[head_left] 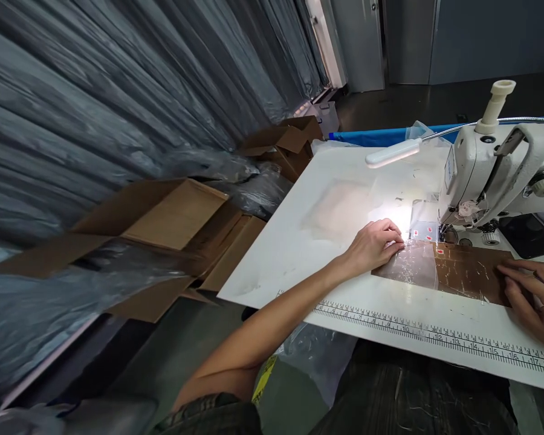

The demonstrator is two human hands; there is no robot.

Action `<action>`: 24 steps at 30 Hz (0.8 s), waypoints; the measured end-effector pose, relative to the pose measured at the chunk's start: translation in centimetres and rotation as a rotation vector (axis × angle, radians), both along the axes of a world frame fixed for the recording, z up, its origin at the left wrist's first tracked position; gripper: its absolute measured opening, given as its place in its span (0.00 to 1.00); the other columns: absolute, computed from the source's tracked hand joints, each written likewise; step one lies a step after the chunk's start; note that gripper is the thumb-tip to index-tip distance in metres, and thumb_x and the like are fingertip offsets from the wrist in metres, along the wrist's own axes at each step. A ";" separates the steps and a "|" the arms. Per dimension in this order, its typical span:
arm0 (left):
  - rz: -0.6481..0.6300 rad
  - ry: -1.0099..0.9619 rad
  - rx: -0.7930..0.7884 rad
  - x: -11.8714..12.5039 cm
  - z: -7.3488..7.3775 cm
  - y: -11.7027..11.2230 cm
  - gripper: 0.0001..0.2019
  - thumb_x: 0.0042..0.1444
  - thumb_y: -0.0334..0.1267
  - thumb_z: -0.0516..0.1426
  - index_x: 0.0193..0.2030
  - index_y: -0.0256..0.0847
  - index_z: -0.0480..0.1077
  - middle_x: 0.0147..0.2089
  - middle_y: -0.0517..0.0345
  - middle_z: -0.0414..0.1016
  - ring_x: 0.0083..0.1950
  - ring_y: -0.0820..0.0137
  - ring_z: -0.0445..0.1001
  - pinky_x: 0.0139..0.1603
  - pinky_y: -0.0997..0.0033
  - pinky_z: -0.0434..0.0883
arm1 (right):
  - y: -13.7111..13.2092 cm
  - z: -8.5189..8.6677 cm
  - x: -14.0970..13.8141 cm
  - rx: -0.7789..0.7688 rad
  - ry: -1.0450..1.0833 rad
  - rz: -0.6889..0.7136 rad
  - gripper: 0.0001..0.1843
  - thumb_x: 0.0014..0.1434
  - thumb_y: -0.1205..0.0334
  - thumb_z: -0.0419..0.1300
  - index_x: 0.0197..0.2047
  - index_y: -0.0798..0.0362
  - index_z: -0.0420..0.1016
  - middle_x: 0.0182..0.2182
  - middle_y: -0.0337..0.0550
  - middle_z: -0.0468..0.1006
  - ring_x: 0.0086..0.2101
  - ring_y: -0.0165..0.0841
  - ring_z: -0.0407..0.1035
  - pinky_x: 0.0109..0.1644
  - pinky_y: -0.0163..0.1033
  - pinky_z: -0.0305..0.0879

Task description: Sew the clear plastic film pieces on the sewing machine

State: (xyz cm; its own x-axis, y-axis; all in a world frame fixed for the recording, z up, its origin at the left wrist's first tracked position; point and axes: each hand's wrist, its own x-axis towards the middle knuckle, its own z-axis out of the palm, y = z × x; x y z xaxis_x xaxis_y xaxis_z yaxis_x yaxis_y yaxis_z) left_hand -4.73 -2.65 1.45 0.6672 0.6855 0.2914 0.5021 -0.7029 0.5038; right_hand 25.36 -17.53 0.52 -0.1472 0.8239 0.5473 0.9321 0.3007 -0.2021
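My left hand (375, 244) has its fingertips pinched together at the left edge of a clear plastic sheet (412, 266) lying on the white table. Right of it is a brown panel (469, 272), shiny and scattered with thread bits. Fingers of my right hand (535, 296) are stretched out and rest on the panel's right end. The sewing machine (462, 175) stands just behind, its needle area close to the sheet's back edge. A small clear piece with red marks (420, 229) lies by the needle; whether it is joined to the sheet, I cannot tell.
A lit lamp (392, 154) on a bendable neck hangs over the table (272, 266). A printed ruler (403, 329) runs along the front edge. Open cardboard boxes (176, 217) with plastic film stand left of the table. A black phone-like slab (528, 235) lies under the machine arm.
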 end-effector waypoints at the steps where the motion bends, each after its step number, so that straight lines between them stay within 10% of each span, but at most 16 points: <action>1: 0.004 -0.035 -0.036 0.1 0.3 -0.2 0.05 0.59 0.35 0.59 0.32 0.39 0.74 0.40 0.54 0.77 0.41 0.68 0.75 0.42 0.65 0.73 | 0.0 0.3 -0.3 -0.032 0.066 0.005 0.17 0.66 0.56 0.51 0.44 0.51 0.79 0.41 0.53 0.79 0.41 0.48 0.74 0.41 0.54 0.73; 8: -0.208 -0.364 -0.904 1.7 3.4 -4.4 0.08 0.63 0.39 0.56 0.40 0.36 0.65 0.35 0.51 0.79 0.33 0.71 0.79 0.29 0.72 0.76 | 0.1 2.7 -4.4 -0.689 0.605 0.176 0.24 0.61 0.43 0.59 0.52 0.49 0.77 0.39 0.48 0.82 0.35 0.40 0.77 0.33 0.41 0.76; 11: -0.297 -0.411 -1.009 2.1 4.0 -5.7 0.10 0.61 0.40 0.59 0.40 0.35 0.66 0.34 0.52 0.78 0.31 0.72 0.79 0.29 0.73 0.78 | 0.8 3.3 -6.7 -0.907 0.755 0.344 0.26 0.59 0.42 0.61 0.53 0.50 0.76 0.39 0.46 0.82 0.36 0.38 0.77 0.39 0.42 0.77; 18: 0.012 -0.434 -0.670 1.5 4.9 -2.1 0.10 0.63 0.41 0.57 0.42 0.35 0.69 0.30 0.58 0.75 0.28 0.75 0.77 0.24 0.79 0.73 | 4.9 2.1 -6.4 -0.927 0.958 0.219 0.22 0.57 0.44 0.61 0.45 0.52 0.77 0.33 0.48 0.82 0.29 0.37 0.76 0.31 0.40 0.75; 24: 0.111 -0.112 0.089 2.5 2.5 1.7 0.09 0.64 0.36 0.54 0.48 0.35 0.70 0.45 0.47 0.76 0.41 0.66 0.77 0.36 0.69 0.75 | 7.7 1.0 -5.2 -0.742 0.618 -0.097 0.09 0.58 0.55 0.60 0.31 0.50 0.74 0.23 0.42 0.79 0.23 0.34 0.74 0.26 0.38 0.70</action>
